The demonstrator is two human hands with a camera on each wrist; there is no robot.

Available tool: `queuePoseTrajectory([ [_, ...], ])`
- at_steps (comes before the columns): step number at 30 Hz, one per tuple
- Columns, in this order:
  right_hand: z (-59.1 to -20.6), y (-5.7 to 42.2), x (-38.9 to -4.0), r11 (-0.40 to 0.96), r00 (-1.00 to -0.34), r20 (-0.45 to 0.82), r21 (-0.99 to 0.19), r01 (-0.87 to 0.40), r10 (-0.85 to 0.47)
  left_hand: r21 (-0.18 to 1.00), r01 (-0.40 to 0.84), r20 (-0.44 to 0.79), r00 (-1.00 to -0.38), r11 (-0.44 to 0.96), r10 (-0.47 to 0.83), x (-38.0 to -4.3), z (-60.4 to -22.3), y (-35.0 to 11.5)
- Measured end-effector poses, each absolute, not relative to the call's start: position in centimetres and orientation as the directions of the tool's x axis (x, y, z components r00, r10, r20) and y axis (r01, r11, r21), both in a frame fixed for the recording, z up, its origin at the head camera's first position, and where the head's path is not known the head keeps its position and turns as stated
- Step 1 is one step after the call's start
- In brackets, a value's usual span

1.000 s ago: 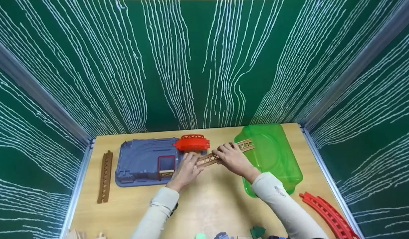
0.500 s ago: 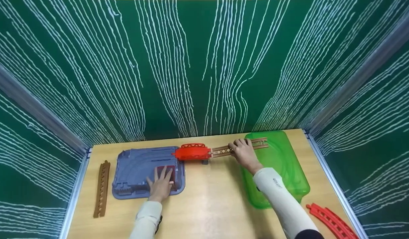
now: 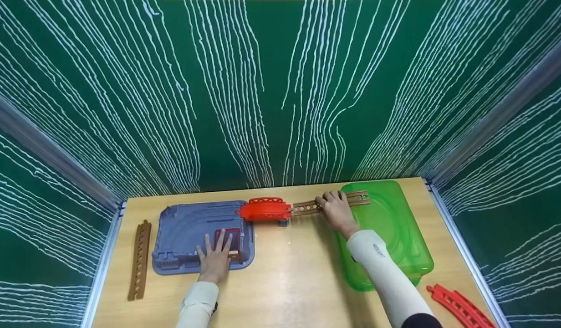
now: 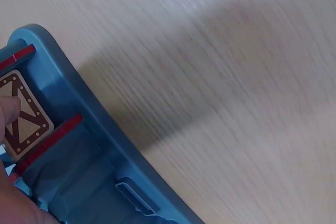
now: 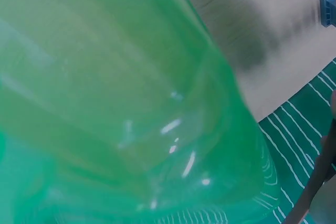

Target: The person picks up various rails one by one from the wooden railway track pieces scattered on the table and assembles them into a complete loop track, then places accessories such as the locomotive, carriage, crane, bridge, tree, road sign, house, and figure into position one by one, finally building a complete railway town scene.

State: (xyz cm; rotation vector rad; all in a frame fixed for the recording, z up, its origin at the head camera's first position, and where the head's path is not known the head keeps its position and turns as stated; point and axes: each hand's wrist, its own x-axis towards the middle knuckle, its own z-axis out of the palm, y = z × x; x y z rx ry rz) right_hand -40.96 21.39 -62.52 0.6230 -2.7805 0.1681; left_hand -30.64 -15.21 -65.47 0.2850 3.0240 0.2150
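Observation:
In the head view my right hand (image 3: 336,210) grips a brown toy train track (image 3: 306,208) around its middle. The track's left end meets a red bridge piece (image 3: 265,210); its right end lies over a green translucent bin (image 3: 387,232). At the right edge of the right wrist view, the track (image 5: 315,182) shows as a dark strip beside the fingers. My left hand (image 3: 214,260) rests with spread fingers on the blue-grey playset base (image 3: 185,230), over a red-framed opening. The left thumb touches a beige panel (image 4: 32,124) with a brown cross pattern in the left wrist view.
Another brown track (image 3: 140,259) lies left of the base. Red curved tracks (image 3: 460,306) are at the front right. A small grey support (image 3: 283,223) stands under the bridge's right end. A green wall (image 3: 271,91) with white lines rises behind the table.
The left hand left the brown track and moved left and down onto the base. The right hand moved the track's left end up to the red bridge, then stayed there.

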Motion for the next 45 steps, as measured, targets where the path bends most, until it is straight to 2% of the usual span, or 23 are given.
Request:
queuePoseTrajectory([
  [13, -62.6, 20.0, -41.9, 0.913, -0.897, 0.207, -0.038, -0.407, -0.391, 0.137, 0.173, -0.113, -0.975, 0.975, 0.189, -30.8, -65.8, -16.7],
  [19, -62.7, 19.7, -42.3, 0.903, -0.886, 0.220, -0.048, -0.427, -0.407, 0.162, 0.169, -0.128, -0.973, 0.972, 0.191, -30.9, -65.7, -16.8],
  [36, -62.8, 19.3, -43.2, 0.900, -0.888, 0.206, -0.067, -0.431, -0.411, 0.139, 0.151, -0.141, -0.975, 0.979, 0.170, -30.6, -65.4, -16.7],
  [45, -62.9, 18.7, -43.2, 0.907, -0.907, 0.187, -0.121, -0.404, -0.379, 0.156, 0.147, -0.129, -0.977, 0.977, 0.168, -30.6, -65.3, -17.1],
])
